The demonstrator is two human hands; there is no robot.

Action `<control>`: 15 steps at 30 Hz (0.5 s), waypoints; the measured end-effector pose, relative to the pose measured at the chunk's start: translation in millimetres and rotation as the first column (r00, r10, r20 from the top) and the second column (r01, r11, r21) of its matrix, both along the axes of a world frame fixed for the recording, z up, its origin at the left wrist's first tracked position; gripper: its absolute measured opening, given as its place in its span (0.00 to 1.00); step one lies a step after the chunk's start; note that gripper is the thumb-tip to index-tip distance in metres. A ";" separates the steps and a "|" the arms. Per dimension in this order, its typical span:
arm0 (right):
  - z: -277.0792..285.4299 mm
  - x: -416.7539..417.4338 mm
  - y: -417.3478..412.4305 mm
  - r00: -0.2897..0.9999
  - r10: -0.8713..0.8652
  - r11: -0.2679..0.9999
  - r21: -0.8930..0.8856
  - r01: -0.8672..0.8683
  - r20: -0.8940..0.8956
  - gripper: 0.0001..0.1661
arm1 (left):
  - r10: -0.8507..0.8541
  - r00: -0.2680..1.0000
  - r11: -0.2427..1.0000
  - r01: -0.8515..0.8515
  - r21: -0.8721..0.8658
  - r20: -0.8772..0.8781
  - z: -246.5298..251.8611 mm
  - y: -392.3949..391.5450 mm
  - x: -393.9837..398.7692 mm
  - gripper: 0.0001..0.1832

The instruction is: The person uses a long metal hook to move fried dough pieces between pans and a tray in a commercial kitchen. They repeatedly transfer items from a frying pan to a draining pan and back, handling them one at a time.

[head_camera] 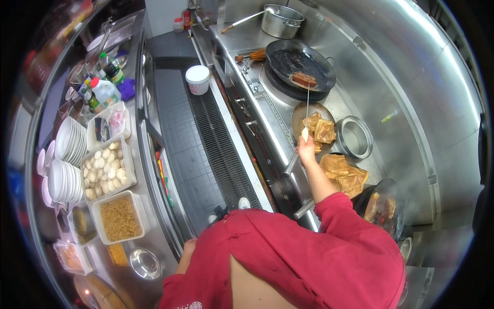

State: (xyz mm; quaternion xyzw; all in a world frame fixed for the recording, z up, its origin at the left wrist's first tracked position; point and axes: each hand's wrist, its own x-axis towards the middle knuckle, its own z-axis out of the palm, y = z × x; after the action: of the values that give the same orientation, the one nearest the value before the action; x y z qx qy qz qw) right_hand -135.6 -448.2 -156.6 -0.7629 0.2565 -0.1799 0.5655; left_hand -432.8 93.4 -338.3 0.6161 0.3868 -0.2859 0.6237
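Observation:
My right hand (306, 150) grips the pale handle of a long thin metal rod (307, 112). The rod stretches over a perforated strainer (298, 116) to a wok (287, 58) of dark oil. Its far end meets a reddish-brown slab of food (305, 79) at the wok's near side; whether it pierces the slab is too small to tell. Several golden-brown fried pieces (325, 130) lie in the strainer, whose handle runs out below my hand. More fried sheets (349, 175) are heaped beside my forearm. My left hand (189, 247) hangs low at my side, its fingers mostly hidden.
Beyond the wok stand a large steel pot (283, 23) and a bamboo brush (254, 56). A round metal pot (354, 138) sits right of the strainer. Another pan (380, 210) steams nearby. A white bucket (198, 79) stands on the floor; plates (65, 179) and food tubs (120, 218) line the left counter.

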 end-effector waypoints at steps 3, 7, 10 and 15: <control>-25.4 -0.3 -15.5 1.000 -0.004 0.992 -0.126 0.008 0.031 0.12 | -0.006 1.000 1.000 0.006 -0.018 -0.006 3.4 -0.3 4.4 0.09; -35.7 -7.7 -8.9 1.000 -0.009 0.993 -0.118 0.010 0.008 0.12 | -0.015 1.000 1.000 0.015 -0.020 0.018 -8.1 5.2 2.1 0.09; -9.1 -16.9 8.5 1.000 -0.007 1.000 0.008 0.007 -0.019 0.12 | 0.001 1.000 0.999 0.000 -0.048 0.026 -0.7 2.1 3.1 0.10; 9.6 -15.6 6.2 0.999 -0.002 0.999 0.039 0.001 0.038 0.12 | -0.037 0.999 0.999 0.038 -0.034 0.037 -0.2 4.2 4.9 0.10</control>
State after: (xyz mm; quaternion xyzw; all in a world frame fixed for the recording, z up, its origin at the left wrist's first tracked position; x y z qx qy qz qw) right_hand -151.2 -442.0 -147.0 -0.7481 0.2496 -0.1898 0.5848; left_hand -427.9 97.6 -338.6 0.6175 0.3589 -0.2928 0.6358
